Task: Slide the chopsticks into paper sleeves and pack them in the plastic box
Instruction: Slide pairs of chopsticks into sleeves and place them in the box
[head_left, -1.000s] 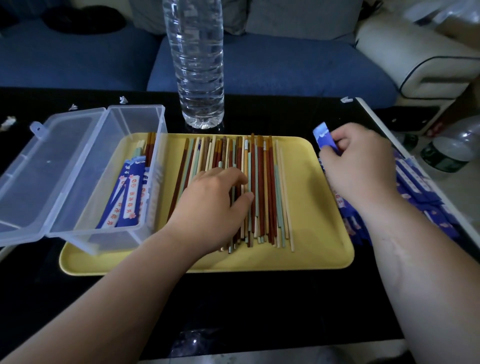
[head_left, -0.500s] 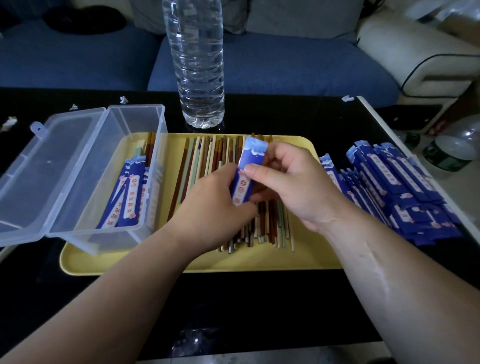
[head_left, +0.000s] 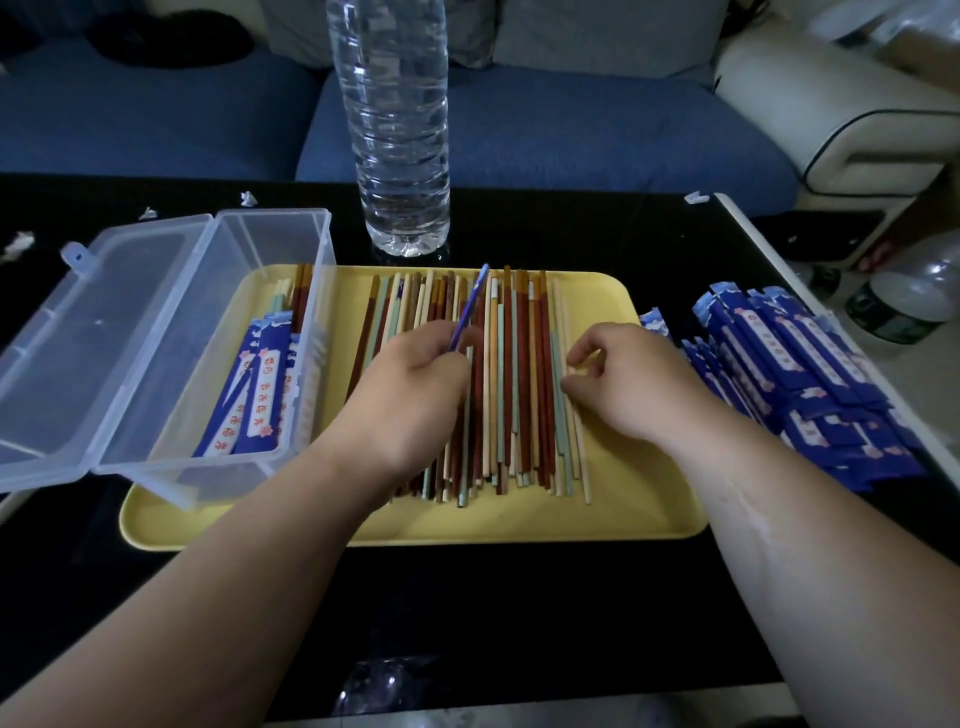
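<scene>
Several loose chopsticks (head_left: 519, 384) in brown, cream and pale green lie side by side on a yellow tray (head_left: 634, 509). My left hand (head_left: 410, 395) holds one blue paper sleeve (head_left: 470, 306) edge-on above them. My right hand (head_left: 628, 379) hovers at the right side of the row, its thumb and fingers curled at the outermost cream chopsticks; I cannot tell if it pinches one. A clear plastic box (head_left: 275, 234) with its lid open stands on the tray's left end and holds several sleeved chopsticks (head_left: 260, 395).
A pile of empty blue sleeves (head_left: 800, 374) lies on the black table right of the tray. A tall clear water bottle (head_left: 397, 130) stands just behind the tray. A blue sofa runs along the back. Another bottle (head_left: 904, 301) lies off the table's right edge.
My right hand fetched a sleeve from the pile and passed it to my left hand. It then moved right to the outer chopsticks. My left hand now holds the sleeve edge-on.
</scene>
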